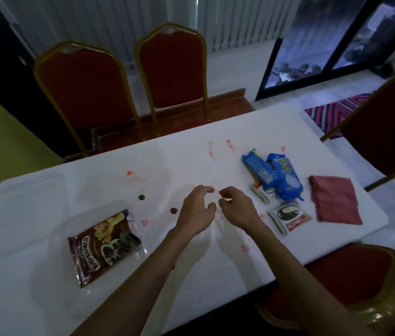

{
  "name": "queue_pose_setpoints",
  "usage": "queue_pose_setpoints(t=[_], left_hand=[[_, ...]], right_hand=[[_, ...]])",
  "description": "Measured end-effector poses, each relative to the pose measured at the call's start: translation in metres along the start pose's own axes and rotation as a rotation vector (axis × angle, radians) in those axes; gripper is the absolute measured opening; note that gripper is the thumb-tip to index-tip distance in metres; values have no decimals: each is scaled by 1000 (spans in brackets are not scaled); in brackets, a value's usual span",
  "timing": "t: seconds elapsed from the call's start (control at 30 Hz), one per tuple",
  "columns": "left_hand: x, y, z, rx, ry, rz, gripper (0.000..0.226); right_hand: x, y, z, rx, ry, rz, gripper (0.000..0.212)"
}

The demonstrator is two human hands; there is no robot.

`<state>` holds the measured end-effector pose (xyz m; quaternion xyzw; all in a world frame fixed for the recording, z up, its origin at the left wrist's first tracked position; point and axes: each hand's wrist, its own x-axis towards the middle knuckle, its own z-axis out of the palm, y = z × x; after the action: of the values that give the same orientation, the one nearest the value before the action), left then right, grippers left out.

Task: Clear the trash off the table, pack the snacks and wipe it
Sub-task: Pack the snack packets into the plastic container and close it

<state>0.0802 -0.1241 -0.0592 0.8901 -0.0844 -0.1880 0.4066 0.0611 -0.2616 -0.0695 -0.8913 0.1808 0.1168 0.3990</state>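
Brown snack ball [173,210] just beside left hand [196,210], loosely curled, empty, right hand [239,208] curled, hold unclear

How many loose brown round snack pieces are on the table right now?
2. One brown piece lies past the brown snack bag; the other brown piece sits just beside the left hand. That hand or the right hand could hide more.
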Motion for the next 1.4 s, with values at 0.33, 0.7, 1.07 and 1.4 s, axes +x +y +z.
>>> queue_pose_setpoints(t=[0.33,0.7,1.07,1.4], left_hand=[[33,60,75,33,-209,-60,35],[42,72,128,16,-350,-219,35],[37,75,127,-356,-264,-419,67],[29,34,70,-888,-33,-571,38]], right_hand=[[25,116,-101,-20,172,286,24],[42,177,-132,-330,-61,484,57],[25,129,-146,263,-328,321,27],[107,90,-100,-333,231,157,53]])
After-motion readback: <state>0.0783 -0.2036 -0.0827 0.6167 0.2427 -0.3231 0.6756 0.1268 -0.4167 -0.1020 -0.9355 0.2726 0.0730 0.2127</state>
